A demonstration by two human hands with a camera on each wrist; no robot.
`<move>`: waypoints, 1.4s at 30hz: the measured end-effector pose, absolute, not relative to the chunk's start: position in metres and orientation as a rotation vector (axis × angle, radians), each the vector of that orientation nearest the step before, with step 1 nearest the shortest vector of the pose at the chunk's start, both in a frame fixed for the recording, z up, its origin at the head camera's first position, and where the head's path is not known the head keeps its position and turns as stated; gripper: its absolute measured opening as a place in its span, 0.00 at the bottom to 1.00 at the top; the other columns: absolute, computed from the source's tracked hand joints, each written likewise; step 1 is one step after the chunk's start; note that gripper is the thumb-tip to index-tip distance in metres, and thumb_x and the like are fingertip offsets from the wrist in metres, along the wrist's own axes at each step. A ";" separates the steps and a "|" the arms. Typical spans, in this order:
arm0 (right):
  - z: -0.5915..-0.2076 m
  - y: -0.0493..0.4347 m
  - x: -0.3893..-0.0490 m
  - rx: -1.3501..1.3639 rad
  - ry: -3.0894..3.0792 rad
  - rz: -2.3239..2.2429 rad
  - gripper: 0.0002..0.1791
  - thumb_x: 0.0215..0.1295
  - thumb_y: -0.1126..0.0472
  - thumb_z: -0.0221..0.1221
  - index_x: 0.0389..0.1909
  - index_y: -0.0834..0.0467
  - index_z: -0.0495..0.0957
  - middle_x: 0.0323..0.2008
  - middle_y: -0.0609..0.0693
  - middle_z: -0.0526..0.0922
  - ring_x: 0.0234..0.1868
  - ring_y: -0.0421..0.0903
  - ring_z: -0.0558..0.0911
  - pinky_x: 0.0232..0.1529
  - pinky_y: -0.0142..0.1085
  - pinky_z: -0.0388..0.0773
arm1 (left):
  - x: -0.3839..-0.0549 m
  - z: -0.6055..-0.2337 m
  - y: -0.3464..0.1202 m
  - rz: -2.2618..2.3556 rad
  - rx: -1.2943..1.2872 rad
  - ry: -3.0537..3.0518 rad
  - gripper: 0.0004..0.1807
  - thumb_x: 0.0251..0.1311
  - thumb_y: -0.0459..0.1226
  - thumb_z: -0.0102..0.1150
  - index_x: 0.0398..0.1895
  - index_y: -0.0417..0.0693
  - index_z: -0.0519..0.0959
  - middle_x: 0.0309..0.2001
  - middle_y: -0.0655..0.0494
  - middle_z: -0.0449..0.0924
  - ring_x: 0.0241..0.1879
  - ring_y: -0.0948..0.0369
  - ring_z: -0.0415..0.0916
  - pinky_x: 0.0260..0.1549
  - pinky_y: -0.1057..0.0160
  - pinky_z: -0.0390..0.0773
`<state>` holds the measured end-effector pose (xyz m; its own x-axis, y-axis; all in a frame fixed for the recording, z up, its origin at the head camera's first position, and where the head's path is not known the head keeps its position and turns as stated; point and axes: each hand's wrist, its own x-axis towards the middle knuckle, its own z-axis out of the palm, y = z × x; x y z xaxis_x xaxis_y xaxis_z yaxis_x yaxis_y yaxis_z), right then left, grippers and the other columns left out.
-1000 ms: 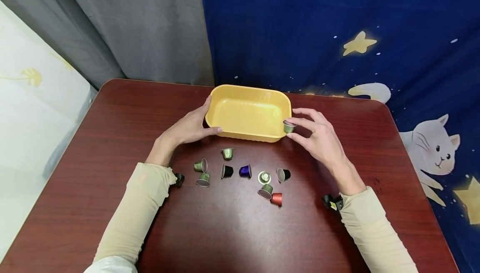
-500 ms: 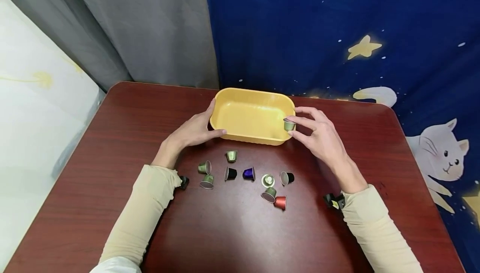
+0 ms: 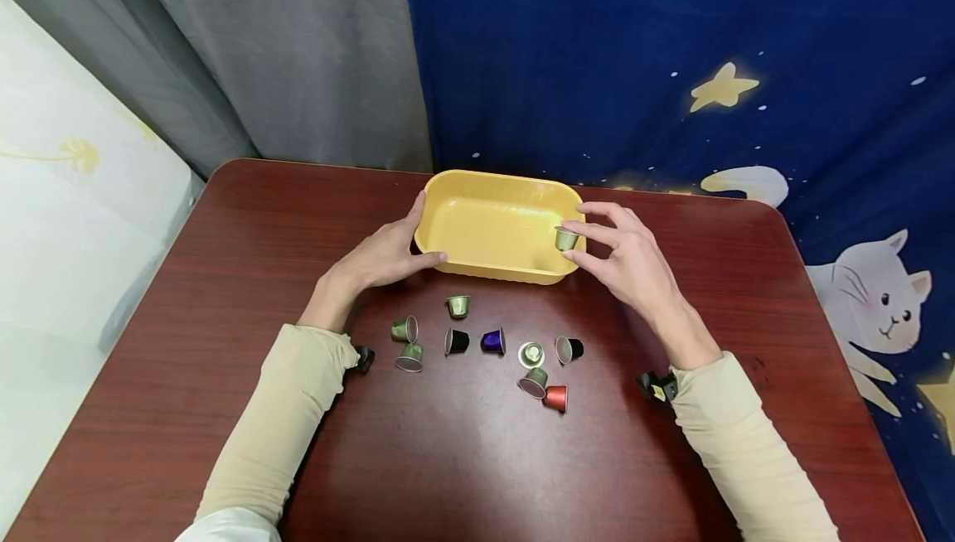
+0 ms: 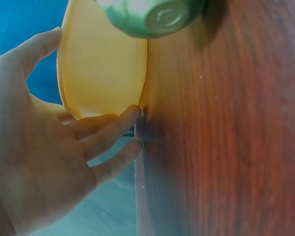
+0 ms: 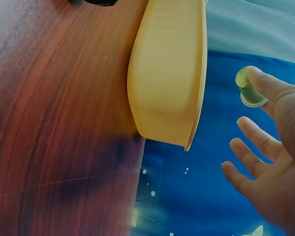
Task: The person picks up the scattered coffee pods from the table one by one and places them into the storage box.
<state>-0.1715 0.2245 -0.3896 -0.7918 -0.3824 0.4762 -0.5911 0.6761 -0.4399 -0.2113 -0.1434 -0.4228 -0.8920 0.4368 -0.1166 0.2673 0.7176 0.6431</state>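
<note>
My right hand (image 3: 630, 256) pinches a green coffee capsule (image 3: 565, 239) between thumb and fingers, above the right end of a yellow plastic basin (image 3: 496, 273). In the right wrist view the thumb presses on this capsule (image 5: 250, 88), and the other fingers (image 5: 246, 155) are spread. At the basin's left end rests my left hand (image 3: 376, 258), thumb at the front rim and fairly straight fingers along the outer wall. Seen from the left wrist, fingers (image 4: 115, 132) lie apart beside the basin (image 4: 103, 64). The basin's visible floor is bare.
Several coffee capsules lie in front of the basin: a black capsule (image 3: 458, 341), a purple one (image 3: 493, 341), a red one (image 3: 556, 398), a second black one (image 3: 569, 350) and green ones such as the green capsule (image 3: 458, 306). Curtains (image 3: 298, 53) hang behind the table (image 3: 462, 467).
My right hand has moved a little left with the green capsule, from the basin's right rim to over its inside. The left hand stays at the basin's left end.
</note>
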 end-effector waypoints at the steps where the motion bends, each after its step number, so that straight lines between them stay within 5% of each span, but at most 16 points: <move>1: -0.389 0.224 -0.173 0.767 -2.553 0.841 0.20 0.54 0.58 0.74 0.50 0.49 0.87 0.58 0.53 0.78 0.60 0.53 0.74 0.59 0.53 0.68 | -0.212 -0.423 -0.144 0.932 0.559 2.666 0.59 0.60 0.63 0.58 0.79 0.63 0.27 0.72 0.43 0.62 0.63 0.54 0.70 0.61 0.50 0.70; 28: -0.395 0.205 -0.197 0.845 -2.587 0.831 0.19 0.53 0.57 0.75 0.47 0.50 0.87 0.56 0.55 0.79 0.62 0.52 0.73 0.62 0.51 0.65 | -0.211 -0.427 -0.147 0.962 0.539 2.681 0.58 0.56 0.68 0.58 0.79 0.72 0.31 0.74 0.46 0.58 0.67 0.52 0.66 0.62 0.47 0.68; 42: -0.401 0.199 -0.207 0.894 -2.614 0.811 0.19 0.55 0.57 0.74 0.49 0.51 0.87 0.57 0.54 0.78 0.62 0.53 0.73 0.64 0.49 0.63 | -0.211 -0.426 -0.146 0.925 0.555 2.695 0.58 0.58 0.68 0.56 0.80 0.66 0.32 0.75 0.46 0.57 0.69 0.53 0.63 0.64 0.49 0.66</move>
